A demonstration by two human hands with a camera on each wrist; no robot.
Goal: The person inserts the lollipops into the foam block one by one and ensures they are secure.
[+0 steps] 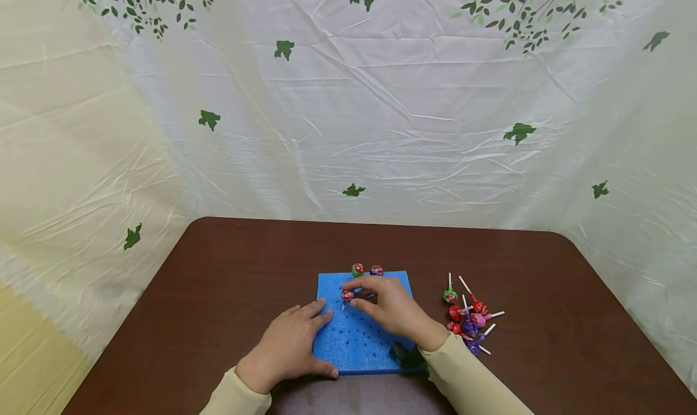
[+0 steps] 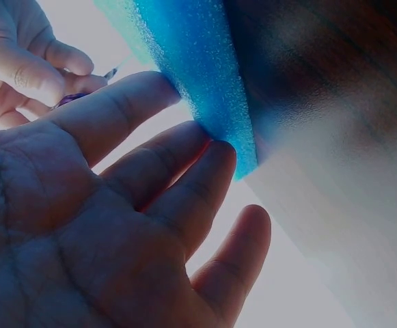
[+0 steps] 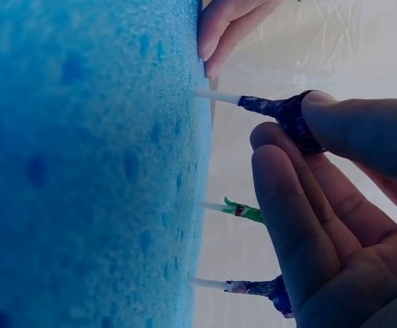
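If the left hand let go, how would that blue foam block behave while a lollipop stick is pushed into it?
The foam block looks porous and thin, so it is probably light and apt to slide on the smooth table. The left hand lies flat against its edge, likely steadying it. It probably dents under the right hand, which pinches a lollipop.

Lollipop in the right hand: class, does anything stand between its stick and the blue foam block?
Nothing visible does. The right hand pinches the lollipop by its wrapped head, and its stick tip already meets the blue foam block. The two standing lollipops are off in the far row, and the left hand rests on the block's left edge.
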